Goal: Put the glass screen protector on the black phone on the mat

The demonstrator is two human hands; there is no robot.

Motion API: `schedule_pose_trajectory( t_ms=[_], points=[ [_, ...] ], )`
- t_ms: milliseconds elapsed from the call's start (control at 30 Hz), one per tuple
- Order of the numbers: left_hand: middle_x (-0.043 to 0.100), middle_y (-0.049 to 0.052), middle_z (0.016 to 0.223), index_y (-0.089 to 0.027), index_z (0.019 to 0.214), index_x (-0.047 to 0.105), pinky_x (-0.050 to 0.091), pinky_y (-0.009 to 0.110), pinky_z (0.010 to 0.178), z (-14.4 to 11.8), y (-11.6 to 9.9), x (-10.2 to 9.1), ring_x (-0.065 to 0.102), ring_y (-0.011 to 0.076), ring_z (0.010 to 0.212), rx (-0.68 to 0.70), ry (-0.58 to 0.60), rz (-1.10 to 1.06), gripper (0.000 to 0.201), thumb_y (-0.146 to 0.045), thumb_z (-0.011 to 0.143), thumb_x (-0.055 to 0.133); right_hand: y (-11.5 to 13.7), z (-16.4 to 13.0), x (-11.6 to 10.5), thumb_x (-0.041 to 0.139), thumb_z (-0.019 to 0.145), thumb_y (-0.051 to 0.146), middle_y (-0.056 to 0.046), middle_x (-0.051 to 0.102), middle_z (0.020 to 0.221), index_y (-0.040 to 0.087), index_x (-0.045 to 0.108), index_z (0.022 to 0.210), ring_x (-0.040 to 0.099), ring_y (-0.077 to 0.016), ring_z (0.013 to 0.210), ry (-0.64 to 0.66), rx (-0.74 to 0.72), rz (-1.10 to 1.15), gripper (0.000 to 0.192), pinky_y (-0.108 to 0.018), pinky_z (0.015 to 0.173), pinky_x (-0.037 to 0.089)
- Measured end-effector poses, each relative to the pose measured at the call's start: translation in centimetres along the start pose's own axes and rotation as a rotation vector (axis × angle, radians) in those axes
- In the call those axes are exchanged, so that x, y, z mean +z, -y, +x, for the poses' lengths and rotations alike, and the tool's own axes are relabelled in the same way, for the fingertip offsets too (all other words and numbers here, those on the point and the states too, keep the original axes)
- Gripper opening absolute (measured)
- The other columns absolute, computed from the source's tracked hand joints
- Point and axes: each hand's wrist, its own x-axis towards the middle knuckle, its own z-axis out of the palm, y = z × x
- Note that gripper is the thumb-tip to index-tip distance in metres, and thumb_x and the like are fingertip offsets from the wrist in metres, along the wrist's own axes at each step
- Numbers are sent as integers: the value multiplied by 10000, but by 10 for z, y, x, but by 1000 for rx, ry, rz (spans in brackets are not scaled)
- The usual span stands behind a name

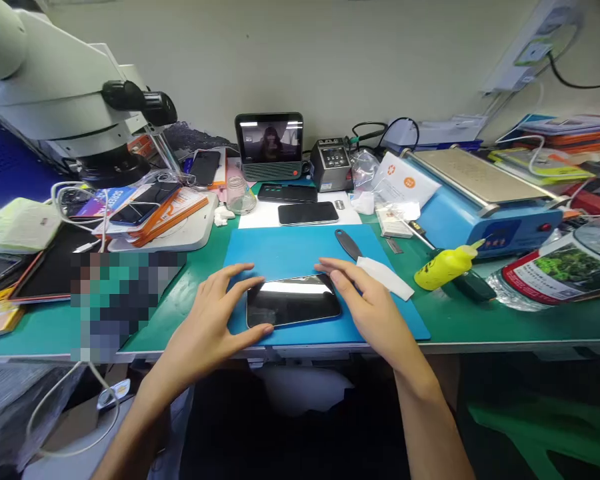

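A dark smartphone [295, 303], lying face up with a bright reflection across its far edge, rests on a blue mat [285, 247]. Around its left end, my left hand [215, 310] spans the phone, thumb at the near edge and index finger at the far left corner. My right hand [363, 297] is at the far right corner, its fingers extended and thumb tip close to the edge. Beyond that hand lie a dark-handled tool [347, 244] and a white strip [386, 277]. A second phone [308, 213] lies on white paper behind the mat.
At the left a microscope [70, 100] overhangs stacked phones and boxes. A smart display [270, 143] and a grey control unit [332, 165] stand at the back. On the right are a blue heating plate machine [460, 200], a yellow bottle [443, 268] and a large clear container [555, 273].
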Motion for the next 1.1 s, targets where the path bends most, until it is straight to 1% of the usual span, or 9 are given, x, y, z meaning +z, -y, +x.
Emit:
schedule_pose_trajectory(
  t_ms=[133, 233, 400, 533, 633, 733, 833, 933, 1100],
  points=[
    [500, 77, 1610, -364, 1475, 574, 377, 540, 1231, -6, -3, -2, 400, 327, 1527, 248, -126, 120, 448, -333, 1044, 693, 1, 1, 1, 510, 1084, 490, -38, 793, 1323, 308, 726, 1323, 672, -277, 1308, -3, 3, -9, 371, -466, 1146, 468],
    [555, 77, 1587, -357, 1471, 608, 380, 526, 1199, -16, 2, -3, 421, 339, 1510, 382, -132, 264, 428, -273, 1056, 671, 3, 0, 1, 520, 1076, 481, -34, 795, 1319, 303, 733, 1312, 676, -278, 1300, -2, -14, -27, 364, -459, 1134, 473],
    [496, 102, 1647, -385, 1540, 567, 369, 568, 1188, -40, 21, -10, 419, 375, 1526, 355, -114, 350, 501, -286, 1058, 664, 5, -2, 0, 522, 1078, 441, -21, 802, 1289, 309, 755, 1283, 685, -264, 1263, -10, -30, -55, 337, -434, 1103, 483],
    [602, 101, 1545, -331, 1471, 623, 380, 553, 1187, -50, 23, -16, 489, 347, 1483, 267, -211, 271, 421, -215, 1066, 627, 4, -3, 0, 534, 1078, 415, -20, 804, 1267, 306, 765, 1270, 687, -255, 1252, -19, -26, -61, 320, -418, 1085, 492],
    [643, 105, 1517, -273, 1530, 570, 400, 506, 1202, -44, 10, -15, 529, 313, 1461, 285, -223, 203, 479, -193, 1061, 627, 4, -4, 1, 532, 1084, 407, -15, 801, 1272, 307, 766, 1267, 683, -246, 1260, -21, -29, -66, 314, -405, 1092, 489],
    [635, 80, 1569, -240, 1569, 537, 394, 465, 1207, -31, -2, -8, 502, 303, 1507, 416, -138, 232, 528, -192, 1055, 647, 4, -4, 1, 526, 1089, 410, -13, 797, 1280, 311, 765, 1264, 682, -244, 1262, -20, -34, -76, 312, -402, 1097, 485],
    [691, 68, 1516, -181, 1539, 558, 389, 454, 1204, -20, -7, 0, 500, 289, 1530, 505, -128, 261, 501, -124, 1048, 640, 4, -4, 1, 523, 1092, 415, -17, 793, 1279, 308, 761, 1270, 683, -247, 1254, -21, -35, -86, 317, -407, 1094, 486],
    [712, 80, 1487, -150, 1507, 579, 403, 458, 1205, -18, -7, 5, 517, 273, 1529, 504, -150, 234, 472, -77, 1043, 627, 4, -3, 1, 532, 1088, 420, -16, 792, 1277, 309, 760, 1276, 683, -249, 1247, -19, -32, -91, 316, -408, 1087, 487],
    [730, 60, 1463, -185, 1472, 618, 438, 448, 1182, -20, -6, 7, 550, 257, 1507, 432, -152, 177, 441, -76, 1045, 635, 4, -3, 1, 533, 1093, 416, 2, 794, 1286, 322, 759, 1277, 680, -236, 1256, -14, -27, -85, 306, -387, 1092, 482]
  ],
)
